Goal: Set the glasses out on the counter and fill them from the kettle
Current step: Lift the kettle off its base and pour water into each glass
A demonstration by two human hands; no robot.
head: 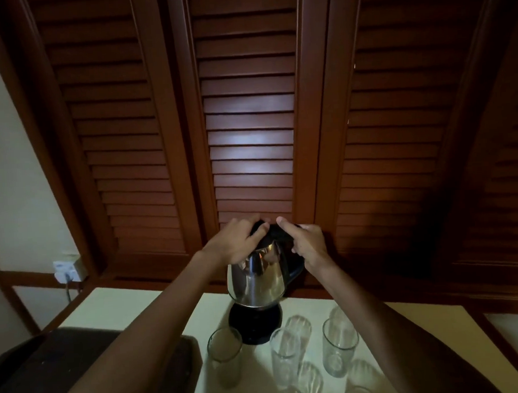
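A steel kettle (257, 281) stands on its black base (255, 324) at the back of the pale counter (132, 306). My left hand (234, 242) lies over the kettle's black lid, fingers curled on it. My right hand (309, 246) grips the black handle at the kettle's right, thumb reaching toward the lid. Several clear glasses stand upright in front of the base: one at the left (224, 356), one in the middle (285, 357), one at the right (340, 345). More glass rims show at the bottom edge. I cannot tell whether the glasses hold water.
Dark wooden louvred doors (250, 122) rise right behind the counter. A dark bag or case (66, 368) sits at the counter's left. A wall socket with a plug and cord (68, 268) is on the left wall.
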